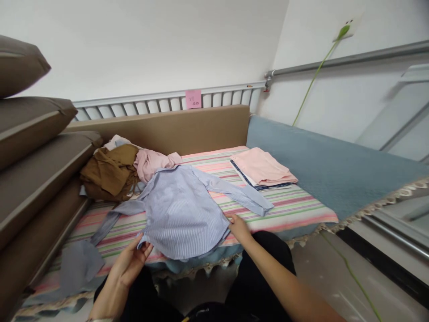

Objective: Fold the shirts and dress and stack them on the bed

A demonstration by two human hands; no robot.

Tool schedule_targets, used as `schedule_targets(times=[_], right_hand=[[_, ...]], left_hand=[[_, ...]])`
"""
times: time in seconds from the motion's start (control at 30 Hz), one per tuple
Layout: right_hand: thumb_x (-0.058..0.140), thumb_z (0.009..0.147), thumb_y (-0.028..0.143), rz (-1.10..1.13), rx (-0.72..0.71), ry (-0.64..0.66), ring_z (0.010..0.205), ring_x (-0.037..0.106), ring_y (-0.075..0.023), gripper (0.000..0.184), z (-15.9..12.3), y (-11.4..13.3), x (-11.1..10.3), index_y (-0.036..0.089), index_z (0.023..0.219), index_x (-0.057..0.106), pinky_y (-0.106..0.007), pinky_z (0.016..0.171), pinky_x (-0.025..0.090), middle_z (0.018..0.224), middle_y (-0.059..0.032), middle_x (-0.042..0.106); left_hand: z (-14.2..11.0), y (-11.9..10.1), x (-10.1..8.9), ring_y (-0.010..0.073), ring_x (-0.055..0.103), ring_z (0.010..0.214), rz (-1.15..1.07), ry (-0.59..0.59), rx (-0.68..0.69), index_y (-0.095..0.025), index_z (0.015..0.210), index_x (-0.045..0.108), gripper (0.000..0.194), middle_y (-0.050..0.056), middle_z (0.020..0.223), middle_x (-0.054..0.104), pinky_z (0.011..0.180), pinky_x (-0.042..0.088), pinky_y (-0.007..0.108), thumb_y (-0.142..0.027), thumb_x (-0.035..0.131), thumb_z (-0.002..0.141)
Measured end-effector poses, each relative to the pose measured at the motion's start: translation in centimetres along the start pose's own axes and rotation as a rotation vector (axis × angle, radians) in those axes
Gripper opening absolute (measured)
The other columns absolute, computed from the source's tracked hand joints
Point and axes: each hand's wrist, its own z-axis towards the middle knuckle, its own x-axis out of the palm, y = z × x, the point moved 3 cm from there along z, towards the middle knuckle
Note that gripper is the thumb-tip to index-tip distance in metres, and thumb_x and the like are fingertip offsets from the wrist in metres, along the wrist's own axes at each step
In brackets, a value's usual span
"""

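Observation:
A blue striped shirt [187, 210] lies spread on the striped cloth [291, 210], its collar toward the back. One sleeve reaches out to the right; the other trails down to the left. My left hand [136, 257] pinches the left corner of the shirt's hem, fingers closed on the fabric. At the opposite hem corner, my right hand [238, 227] grips the edge between thumb and fingers. Right of the shirt sits a folded stack with a pink garment [263, 166] on top and white and dark blue edges beneath.
Crumpled clothes, including a brown garment [110, 172] and a pink one [152, 163], are heaped at the back left. Stacked brown cushions [36, 170] rise on the left. A tan panel [201, 127] stands behind, before a white radiator [130, 108]. A green cable [311, 82] hangs at right.

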Motion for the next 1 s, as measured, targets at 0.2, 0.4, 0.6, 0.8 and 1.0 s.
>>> schedule_targets(times=[0.2,0.4,0.6,0.8,1.0], right_hand=[[0.044,0.063,0.001,-0.193,-0.096,-0.008,0.081,0.06,-0.016,0.045,0.3,0.3,-2.9,0.019,0.1,0.062,-0.024,0.073,0.041,0.084,-0.002,0.068],[0.04,0.066,0.0,-0.352,-0.124,-0.032,0.084,0.059,-0.0175,0.05,0.1,-0.8,-2.9,0.017,0.107,0.061,-0.026,0.077,0.041,0.089,-0.0057,0.065],[0.035,0.068,0.0,-0.467,-0.166,-0.091,0.091,0.059,-0.0169,0.054,-0.2,-1.9,-3.5,0.017,0.114,0.058,-0.026,0.082,0.043,0.101,-0.0081,0.062],[0.032,0.07,-0.001,-0.499,-0.185,-0.08,0.097,0.058,-0.0191,0.055,-0.7,-1.6,-4.0,0.012,0.117,0.057,-0.03,0.087,0.044,0.107,-0.0128,0.06],[0.037,0.08,0.007,-0.388,-0.52,-0.083,0.11,0.051,-0.021,0.042,-6.5,2.5,-2.5,0.018,0.115,0.058,-0.038,0.097,0.041,0.115,-0.0107,0.058]], left_hand=[[-0.3,3.1,-4.3,0.0127,0.064,0.065,0.158,0.023,-0.082,-0.013,0.087,0.057,0.014,0.004,0.081,0.067,0.06,0.056,0.026,-0.005,0.059,0.077],[0.2,8.1,-7.6,0.0125,0.06,0.054,0.416,0.001,-0.203,-0.015,0.085,0.053,0.02,0.002,0.064,0.062,0.06,0.055,0.029,-0.018,0.068,0.073],[2.0,9.9,-9.6,0.0131,0.055,0.042,0.816,-0.071,-0.032,-0.017,0.079,0.053,0.015,-0.004,0.049,0.053,0.042,0.047,0.024,-0.024,0.064,0.072],[3.4,11.7,-10.3,0.0144,0.055,0.04,0.855,-0.05,-0.057,-0.017,0.078,0.052,0.019,-0.004,0.044,0.052,0.041,0.047,0.025,-0.026,0.065,0.068],[0.9,9.5,-7.9,0.0125,0.055,0.045,0.466,0.026,-0.102,-0.016,0.092,0.056,0.045,-0.002,0.053,0.058,0.051,0.052,0.028,-0.032,0.079,0.056]])
